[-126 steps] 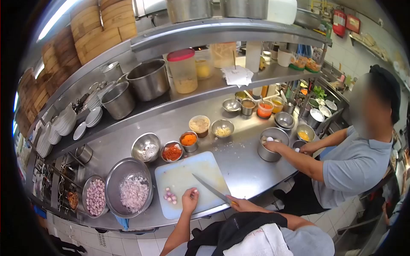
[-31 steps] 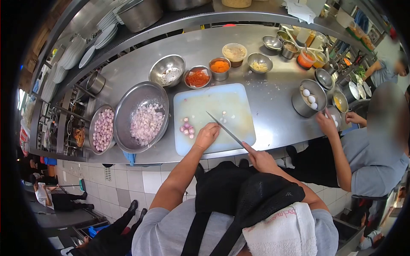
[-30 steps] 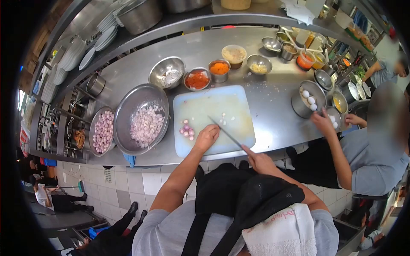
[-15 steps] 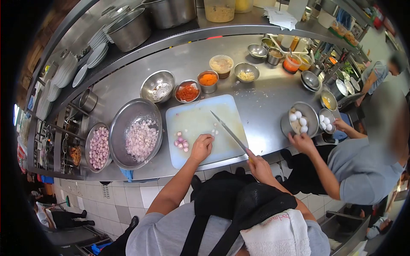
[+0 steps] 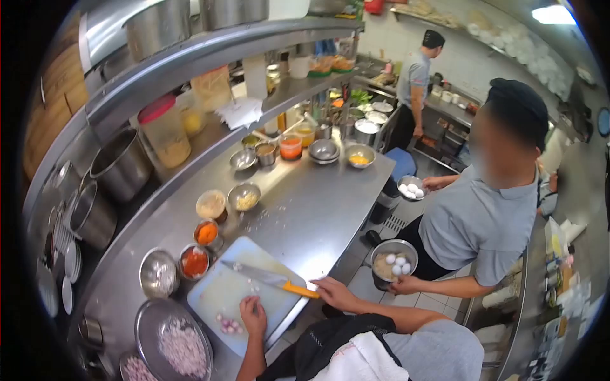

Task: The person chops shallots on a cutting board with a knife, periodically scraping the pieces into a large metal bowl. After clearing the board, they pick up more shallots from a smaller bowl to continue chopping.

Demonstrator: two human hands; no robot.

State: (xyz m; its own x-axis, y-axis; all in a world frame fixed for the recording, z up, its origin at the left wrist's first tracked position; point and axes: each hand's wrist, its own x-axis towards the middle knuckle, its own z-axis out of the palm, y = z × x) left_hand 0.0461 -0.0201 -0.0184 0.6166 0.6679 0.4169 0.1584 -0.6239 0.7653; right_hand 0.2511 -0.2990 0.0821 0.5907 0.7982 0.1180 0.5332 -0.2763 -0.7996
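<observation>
A knife (image 5: 270, 278) with a yellow handle lies flat on the pale cutting board (image 5: 210, 289), its handle reaching over the board's edge. My right hand (image 5: 338, 294) is at the handle's end, fingers stretched out and not wrapped round it. Over the board, my left hand (image 5: 253, 314) has loosely bent fingers, apart, with nothing visible in them. Small shallot pieces (image 5: 254, 287) lie just beyond its fingertips. Several peeled shallots (image 5: 229, 325) sit beside it on the board. Left of the board, a large steel bowl (image 5: 145, 319) holds chopped shallots (image 5: 184, 349).
A co-worker (image 5: 476, 209) stands at right with a pot (image 5: 379, 274) and a small bowl (image 5: 408, 197), both holding white eggs. Bowls of orange food (image 5: 206, 233) and red food (image 5: 194, 261) stand behind the board. A steel shelf (image 5: 190, 149) runs above the counter.
My view has swung up and to the right. My right hand has loosened from the knife, which now lies on the board. The co-worker has lifted the pot and egg bowl away from the counter.
</observation>
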